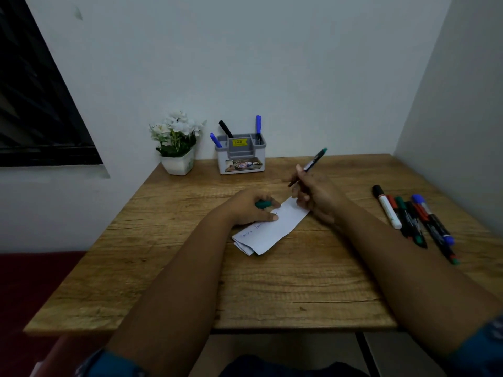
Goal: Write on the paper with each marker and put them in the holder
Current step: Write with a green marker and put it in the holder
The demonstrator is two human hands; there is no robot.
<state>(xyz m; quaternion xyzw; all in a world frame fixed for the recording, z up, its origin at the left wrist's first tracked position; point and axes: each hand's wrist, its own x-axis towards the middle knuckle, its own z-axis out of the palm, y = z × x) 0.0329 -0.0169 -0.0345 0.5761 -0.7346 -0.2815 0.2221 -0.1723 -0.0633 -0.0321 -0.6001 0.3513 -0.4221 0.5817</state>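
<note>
I note my right hand [307, 190] gripping the green marker [313, 161] mid-barrel, tip raised off the paper [275, 229]. My left hand [250, 206] pins that paper and holds the cap [262, 204]. The marker looks light, rigid and smooth; the barrel suits the hold.

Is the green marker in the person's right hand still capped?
No: the green cap sits in the left hand, while the right hand holds the uncapped green marker above the paper.

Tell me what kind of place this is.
Probably a small home or office desk corner: a wooden table against plain walls, a desk holder with markers, and a potted white flower beside it.
</note>
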